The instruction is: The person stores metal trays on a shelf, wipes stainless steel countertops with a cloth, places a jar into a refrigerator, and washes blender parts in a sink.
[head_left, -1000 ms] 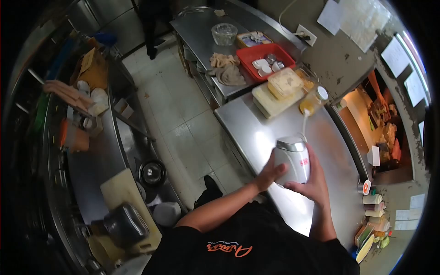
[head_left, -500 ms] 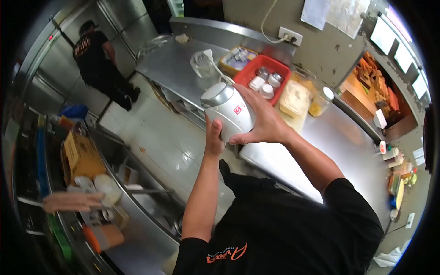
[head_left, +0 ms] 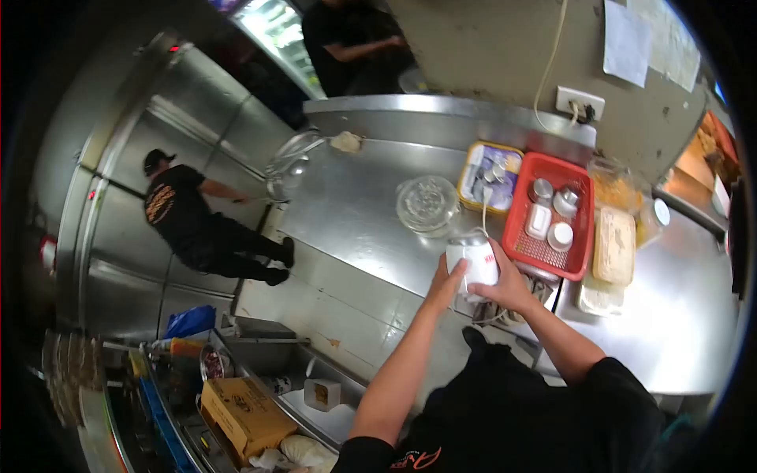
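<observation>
A white appliance body with a silver band and red lettering sits between my two hands, in front of the steel counter's edge. A white cord runs near its top. My left hand is closed on its left side, thumb up along the casing. My right hand wraps its right side. Just beyond it a clear round bowl stands on the counter. To the right, a red plastic basket holds several small white and silver containers. The underside of the appliance is hidden.
A yellow-rimmed tray stands behind the basket, with a lidded tub to the right. A wall socket has plugs in it. One person stands by steel doors, another beyond the counter. A cardboard box lies lower left.
My view has swung left and the appliance now sits lower, closer to the counter edge. Both hands still hold it. The person by the doors has an arm stretched toward the counter's end.
</observation>
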Motion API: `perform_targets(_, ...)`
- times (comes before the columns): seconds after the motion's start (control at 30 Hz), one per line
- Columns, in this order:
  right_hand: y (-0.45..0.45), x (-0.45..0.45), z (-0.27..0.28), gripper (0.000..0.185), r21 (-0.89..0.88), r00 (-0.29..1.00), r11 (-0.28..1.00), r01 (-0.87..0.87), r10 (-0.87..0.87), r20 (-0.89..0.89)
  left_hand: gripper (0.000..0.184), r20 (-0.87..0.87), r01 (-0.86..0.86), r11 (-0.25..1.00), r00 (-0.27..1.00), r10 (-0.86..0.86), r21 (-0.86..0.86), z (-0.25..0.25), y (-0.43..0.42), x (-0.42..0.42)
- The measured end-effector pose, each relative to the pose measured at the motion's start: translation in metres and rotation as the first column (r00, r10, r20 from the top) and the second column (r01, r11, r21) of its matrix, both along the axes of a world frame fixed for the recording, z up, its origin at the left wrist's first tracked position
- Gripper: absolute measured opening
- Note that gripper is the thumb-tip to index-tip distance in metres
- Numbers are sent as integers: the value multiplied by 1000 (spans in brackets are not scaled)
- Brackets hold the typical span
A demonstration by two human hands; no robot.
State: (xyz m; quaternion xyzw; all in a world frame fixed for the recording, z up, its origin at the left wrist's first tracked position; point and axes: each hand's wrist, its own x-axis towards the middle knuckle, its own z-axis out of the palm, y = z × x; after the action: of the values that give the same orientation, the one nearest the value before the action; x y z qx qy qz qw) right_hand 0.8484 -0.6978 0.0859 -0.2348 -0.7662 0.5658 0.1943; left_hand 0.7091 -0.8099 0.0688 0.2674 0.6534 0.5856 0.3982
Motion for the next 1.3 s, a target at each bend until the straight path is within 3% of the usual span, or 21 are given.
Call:
perform_targets(0.07, -4, -4, -13, 99, -101, 996, 992, 76, -80, -31, 69, 34, 44, 995, 999, -41, -84, -5, 9, -11)
perform_targets(0.17, -7, -12, -32, 90, 145, 982, 972, 183, -189, 29, 68, 61, 148, 987, 988, -144, -69, -34, 27, -34)
perform_targets(0.23, -9, -16, -12, 81, 41, 980, 983, 177, -180, 82, 71, 155, 124, 981, 983, -101, -146, -21, 36, -37)
perform_targets(0.3, -11, -25, -29, 67, 211, 938, 933, 292, -322, 128, 70, 172, 39, 991, 985, -16, -130, -65, 49, -51)
perform_targets(0.37, -16, -40, -31, 61, 175, 903, 899, 401, -421, 91, 68, 226, -56, 992, 971, 81, -115, -61, 46, -52)
perform_targets(0.4, -20, -51, -28, 53, 141, 865, 866, 480, -494, 90, 67, 257, -92, 989, 959, 118, -111, -60, 41, -49)
perform_targets(0.43, -20, -61, -49, 48, 269, 785, 777, 569, -611, 105, 65, 147, -85, 993, 984, 96, -78, -70, 31, -53)
perform_targets(0.47, -24, -71, -45, 46, 132, 746, 752, 645, -658, 104, 64, 40, -56, 998, 998, 57, -41, -80, 21, -56)
perform_targets(0.53, -28, -91, -44, 51, 195, 636, 633, 749, -770, 57, 63, 66, -69, 998, 995, 68, 10, -56, 1, -55)
perform_targets(0.57, -24, -99, -64, 53, 238, 594, 575, 783, -804, -14, 64, 245, 11, 993, 969, -40, 120, -55, -4, -59)
perform_targets(0.6, -21, -100, -72, 52, 371, 592, 558, 742, -805, 27, 64, 169, 75, 990, 981, -95, 116, -54, -6, -62)
perform_targets(0.7, -28, -68, -11, 45, 268, 702, 736, 622, -675, 226, 67, 34, 183, 974, 981, -189, 134, -57, -12, -72)
perform_targets(0.73, -36, -56, 19, 39, 113, 683, 738, 665, -662, 309, 67, 11, 206, 968, 978, -209, 147, -58, -13, -74)
perform_targets(0.83, -53, 4, 0, 24, 501, 425, 441, 745, -892, 154, 66, -144, 257, 962, 959, -242, 89, -57, -20, -87)
perform_targets(0.87, -61, 21, -27, 24, 748, 351, 346, 566, -922, 161, 62, -208, 274, 958, 945, -253, 78, -52, -23, -89)
perform_targets(0.93, -75, 36, -49, 24, 840, 266, 285, 463, -948, 175, 56, -338, 305, 950, 903, -266, 67, -42, -27, -89)
perform_targets(1.03, -67, 37, -39, 24, 529, 288, 308, 791, -950, 122, 44, -643, 608, 782, 655, -396, 138, -34, -22, -92)
perform_targets(1.07, -65, 37, -31, 23, 424, 278, 264, 866, -960, 30, 38, -494, 661, 748, 669, -555, 55, -30, -24, -89)
perform_targets(1.13, -69, 31, 16, 19, 130, 188, 178, 975, -980, -65, 41, -567, 712, 700, 599, -565, 54, -27, -24, -78)
perform_targets(1.23, -70, 46, 57, 19, -90, 107, 140, 986, -948, -300, 46, -647, 770, 637, 471, -600, -31, -42, -19, -69)
perform_targets(1.3, -76, 67, 72, 22, 191, 119, 55, 980, -933, -341, 48, -668, 805, 590, 405, -624, -63, -50, -16, -67)
